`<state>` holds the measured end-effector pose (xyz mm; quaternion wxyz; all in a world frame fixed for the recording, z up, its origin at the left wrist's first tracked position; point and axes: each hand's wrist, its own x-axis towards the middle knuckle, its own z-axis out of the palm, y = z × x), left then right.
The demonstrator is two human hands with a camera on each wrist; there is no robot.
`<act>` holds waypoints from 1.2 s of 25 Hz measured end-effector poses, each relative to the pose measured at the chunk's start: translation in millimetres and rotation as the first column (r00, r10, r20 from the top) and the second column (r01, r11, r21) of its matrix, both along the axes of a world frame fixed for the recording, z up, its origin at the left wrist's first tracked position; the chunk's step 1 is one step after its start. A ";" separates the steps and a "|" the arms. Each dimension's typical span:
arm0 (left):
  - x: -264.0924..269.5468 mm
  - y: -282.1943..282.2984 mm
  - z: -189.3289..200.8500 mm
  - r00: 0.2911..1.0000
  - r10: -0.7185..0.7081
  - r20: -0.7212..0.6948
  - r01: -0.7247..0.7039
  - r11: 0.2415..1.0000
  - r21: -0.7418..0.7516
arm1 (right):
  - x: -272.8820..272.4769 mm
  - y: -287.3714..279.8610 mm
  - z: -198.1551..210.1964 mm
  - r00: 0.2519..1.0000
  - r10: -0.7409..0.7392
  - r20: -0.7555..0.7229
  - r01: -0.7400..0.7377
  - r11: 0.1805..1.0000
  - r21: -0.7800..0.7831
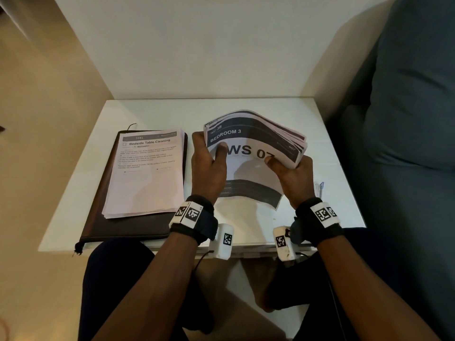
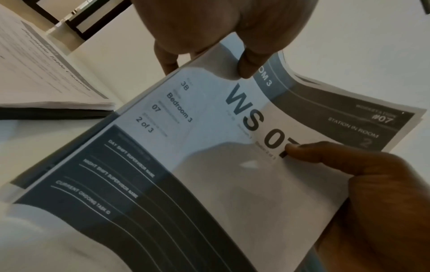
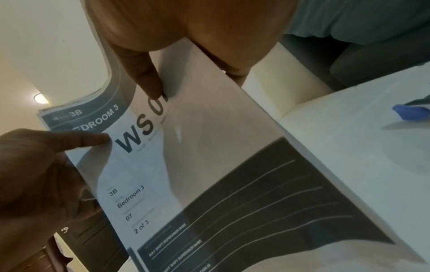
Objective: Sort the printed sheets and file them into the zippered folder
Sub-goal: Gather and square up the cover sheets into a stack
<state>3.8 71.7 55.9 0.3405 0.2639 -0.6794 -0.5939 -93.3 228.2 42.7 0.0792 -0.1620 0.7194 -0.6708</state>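
A thick stack of printed sheets (image 1: 253, 153), its top page reading "BEDROOM 3, WS 07" (image 2: 251, 117), is held bowed above the white table (image 1: 246, 107). My left hand (image 1: 209, 166) grips its left edge, thumb on the top page. My right hand (image 1: 293, 175) grips the right side, thumb pressed by the "07" (image 3: 160, 104). A second pile (image 1: 147, 175), topped by a "Bedside Table Cleaning" sheet, lies on the dark zippered folder (image 1: 128, 230), which lies shut and flat at the table's left.
A wall rises straight behind the table. A grey-blue sofa (image 1: 413, 119) stands close on the right. A blue-capped pen (image 3: 411, 110) lies near the table's right edge. My knees sit under the front edge.
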 end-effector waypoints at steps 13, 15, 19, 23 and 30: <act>-0.4 4.7 -20.3 0.999 -0.009 0.036 0.004 0.991 0.134 | 8.4 7.6 -22.3 0.987 -0.069 0.142 0.070 0.998 -0.006; -1.2 4.1 -19.8 0.999 -0.030 0.034 0.024 0.988 0.155 | 8.2 6.1 -23.8 0.984 -0.077 0.163 0.077 0.997 0.008; -0.4 2.2 -12.7 0.999 -0.053 -0.005 0.053 0.986 0.158 | 12.9 6.1 -16.0 0.976 -0.095 0.195 0.097 0.995 -0.003; -1.7 4.4 -3.5 0.996 -0.059 -0.061 0.063 0.996 0.067 | 25.8 5.1 -9.2 0.949 -0.086 0.302 0.113 0.991 -0.072; -6.3 2.1 -1.1 0.983 -0.003 0.185 0.036 0.984 -0.172 | 37.3 26.5 -17.2 0.901 0.040 0.432 0.015 0.992 -0.122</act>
